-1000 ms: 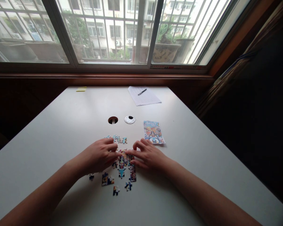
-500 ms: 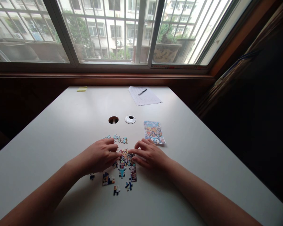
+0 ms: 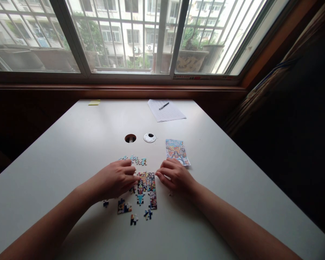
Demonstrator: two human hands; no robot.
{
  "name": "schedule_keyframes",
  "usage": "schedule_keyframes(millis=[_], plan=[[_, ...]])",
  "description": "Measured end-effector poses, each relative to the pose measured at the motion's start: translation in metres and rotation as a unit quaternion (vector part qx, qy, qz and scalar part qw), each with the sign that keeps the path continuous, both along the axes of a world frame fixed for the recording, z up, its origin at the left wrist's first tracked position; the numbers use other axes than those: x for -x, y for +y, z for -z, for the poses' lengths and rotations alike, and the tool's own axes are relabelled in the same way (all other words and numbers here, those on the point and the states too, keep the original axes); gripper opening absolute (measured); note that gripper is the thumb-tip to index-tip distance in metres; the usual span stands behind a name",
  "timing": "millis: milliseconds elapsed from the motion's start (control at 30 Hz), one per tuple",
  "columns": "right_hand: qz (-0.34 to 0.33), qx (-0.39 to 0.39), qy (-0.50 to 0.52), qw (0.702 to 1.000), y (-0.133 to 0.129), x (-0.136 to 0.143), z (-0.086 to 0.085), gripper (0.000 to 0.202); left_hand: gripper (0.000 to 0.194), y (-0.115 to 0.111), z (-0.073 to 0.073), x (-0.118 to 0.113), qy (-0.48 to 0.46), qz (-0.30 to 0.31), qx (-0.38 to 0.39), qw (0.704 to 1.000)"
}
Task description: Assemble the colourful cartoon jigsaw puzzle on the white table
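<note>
A partly joined puzzle (image 3: 147,182) lies on the white table between my hands. My left hand (image 3: 121,177) rests over its left side, fingers apart, with fingertips touching the joined pieces. Just right of the puzzle's upper right edge is my right hand (image 3: 173,175), its fingers bent and close together; whether they hold anything is hidden. A small joined group (image 3: 124,206) and loose pieces (image 3: 148,214) lie nearer to me. More pieces (image 3: 138,160) sit beyond my left hand. A picture sheet (image 3: 176,150) lies behind my right hand, which covers its lower edge.
Beyond the puzzle, the table (image 3: 56,159) has a round hole (image 3: 130,138) and a metal ring cover (image 3: 150,137). A pen (image 3: 164,105) lies on paper sheets (image 3: 166,112) at the back. Yellow sticky notes (image 3: 94,102) are at the back left, below the window.
My right hand has drawn back to the right, off the puzzle, and its fingers have come closer together. The puzzle's upper right corner now shows. My left hand has barely moved.
</note>
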State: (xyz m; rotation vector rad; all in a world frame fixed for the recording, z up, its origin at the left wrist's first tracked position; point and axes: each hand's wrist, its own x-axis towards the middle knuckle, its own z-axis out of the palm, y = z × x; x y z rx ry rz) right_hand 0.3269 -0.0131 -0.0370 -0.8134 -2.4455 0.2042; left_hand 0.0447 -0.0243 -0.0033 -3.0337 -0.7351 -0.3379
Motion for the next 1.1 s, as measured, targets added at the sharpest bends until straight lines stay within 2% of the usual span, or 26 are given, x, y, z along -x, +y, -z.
schedule_keyframes(millis=[200, 433, 1100], plan=[[-0.013, -0.013, -0.015, 1.000, -0.0006, -0.0001, 0.0009, 0.030, 0.019, 0.0008, 0.0016, 0.0003, -0.014, 0.005, -0.002, 1.000], [-0.020, -0.011, -0.023, 0.999, -0.0002, -0.0004, 0.0003, 0.031, 0.018, -0.0002, 0.0008, 0.0002, 0.016, -0.006, 0.016, 1.000], [-0.030, -0.011, -0.015, 0.999, 0.0004, 0.0004, 0.0011, 0.030, 0.019, 0.0003, -0.0002, -0.0003, 0.003, 0.010, 0.000, 1.000]])
